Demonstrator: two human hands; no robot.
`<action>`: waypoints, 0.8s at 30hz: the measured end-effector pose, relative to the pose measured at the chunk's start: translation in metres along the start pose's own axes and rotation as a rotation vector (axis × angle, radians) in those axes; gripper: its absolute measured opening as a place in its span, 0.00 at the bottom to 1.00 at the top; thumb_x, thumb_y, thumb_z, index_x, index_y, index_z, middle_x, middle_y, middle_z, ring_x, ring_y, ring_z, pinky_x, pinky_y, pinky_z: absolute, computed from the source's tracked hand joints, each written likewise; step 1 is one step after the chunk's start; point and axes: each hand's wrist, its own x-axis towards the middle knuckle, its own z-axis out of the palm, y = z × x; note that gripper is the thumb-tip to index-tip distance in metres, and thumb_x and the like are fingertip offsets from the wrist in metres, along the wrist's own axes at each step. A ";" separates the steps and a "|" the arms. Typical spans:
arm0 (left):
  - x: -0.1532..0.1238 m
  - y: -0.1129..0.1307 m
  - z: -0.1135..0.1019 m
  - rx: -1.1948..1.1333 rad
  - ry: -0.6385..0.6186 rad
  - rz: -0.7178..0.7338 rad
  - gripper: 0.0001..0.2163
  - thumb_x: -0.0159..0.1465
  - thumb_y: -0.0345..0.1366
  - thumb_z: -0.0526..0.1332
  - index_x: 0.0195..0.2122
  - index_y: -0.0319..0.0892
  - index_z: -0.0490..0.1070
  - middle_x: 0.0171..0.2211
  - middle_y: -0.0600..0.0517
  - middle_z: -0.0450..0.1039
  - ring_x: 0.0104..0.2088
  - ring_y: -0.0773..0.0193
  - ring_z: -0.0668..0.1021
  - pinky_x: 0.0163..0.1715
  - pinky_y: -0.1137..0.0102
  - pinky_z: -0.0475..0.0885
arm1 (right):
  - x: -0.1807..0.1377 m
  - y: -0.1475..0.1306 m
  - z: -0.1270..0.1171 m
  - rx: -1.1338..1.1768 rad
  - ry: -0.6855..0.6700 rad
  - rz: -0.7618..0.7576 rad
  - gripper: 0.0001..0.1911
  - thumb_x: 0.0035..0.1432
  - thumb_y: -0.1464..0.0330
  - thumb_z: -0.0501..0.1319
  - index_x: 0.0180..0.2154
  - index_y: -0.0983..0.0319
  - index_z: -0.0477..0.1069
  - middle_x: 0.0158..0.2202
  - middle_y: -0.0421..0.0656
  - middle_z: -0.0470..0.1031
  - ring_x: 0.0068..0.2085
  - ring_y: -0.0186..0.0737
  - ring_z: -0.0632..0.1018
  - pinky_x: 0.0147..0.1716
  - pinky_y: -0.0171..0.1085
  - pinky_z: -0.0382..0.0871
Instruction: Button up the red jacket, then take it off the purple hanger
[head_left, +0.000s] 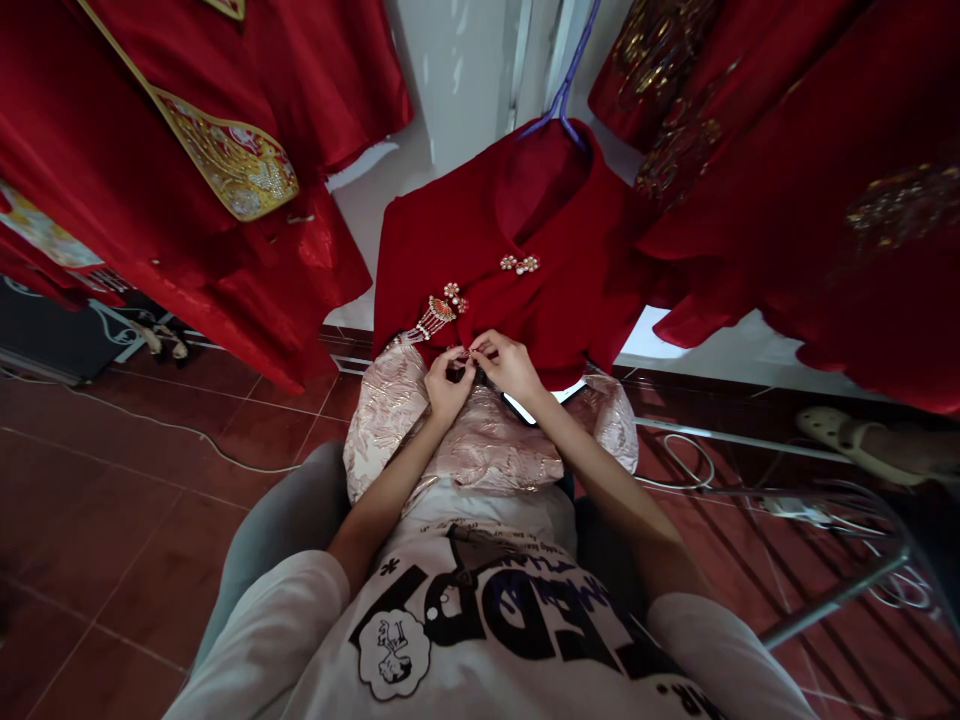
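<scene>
A red velvet jacket (525,220) hangs on a purple hanger (566,90) in front of me. My left hand (448,382) and my right hand (508,362) meet at its lower front edge, fingers pinched together on a small pearl clasp there. A pearl and gold tassel brooch (439,312) sits just above my left hand, and a pearl button (520,264) is higher up near the collar. A pink brocade garment (480,440) lies over my lap under my wrists. A phone (536,403) peeks out under my right hand.
Red embroidered robes hang at the left (187,150) and right (810,180). The floor is dark red tile with a white cable (187,432). A metal rack (840,590) and cables stand at the right. A foot in a pale clog (840,430) shows beyond it.
</scene>
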 end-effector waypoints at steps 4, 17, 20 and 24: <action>0.000 -0.003 0.000 0.013 -0.003 -0.048 0.10 0.63 0.36 0.64 0.44 0.42 0.78 0.41 0.48 0.82 0.37 0.63 0.82 0.44 0.65 0.78 | -0.003 0.003 0.006 -0.046 0.019 -0.015 0.04 0.64 0.70 0.57 0.39 0.59 0.71 0.41 0.45 0.78 0.41 0.41 0.80 0.44 0.39 0.77; 0.001 -0.007 -0.002 -0.036 -0.009 -0.078 0.11 0.59 0.31 0.67 0.43 0.42 0.82 0.38 0.50 0.84 0.33 0.66 0.81 0.41 0.70 0.77 | -0.008 0.008 0.016 -0.220 0.079 -0.067 0.10 0.67 0.71 0.52 0.39 0.59 0.72 0.41 0.45 0.76 0.41 0.41 0.79 0.44 0.37 0.73; 0.002 -0.009 -0.003 -0.053 -0.006 -0.061 0.10 0.61 0.33 0.66 0.43 0.42 0.83 0.37 0.49 0.84 0.33 0.65 0.82 0.40 0.70 0.77 | -0.008 0.009 0.017 -0.280 0.075 -0.084 0.11 0.67 0.72 0.52 0.39 0.58 0.72 0.40 0.45 0.77 0.42 0.42 0.78 0.43 0.36 0.72; 0.002 -0.008 -0.004 -0.059 0.002 -0.044 0.09 0.62 0.34 0.66 0.43 0.42 0.83 0.38 0.48 0.84 0.34 0.64 0.82 0.40 0.69 0.77 | -0.007 0.009 0.016 -0.329 0.073 -0.087 0.11 0.68 0.73 0.52 0.39 0.59 0.73 0.41 0.46 0.77 0.45 0.43 0.78 0.43 0.36 0.71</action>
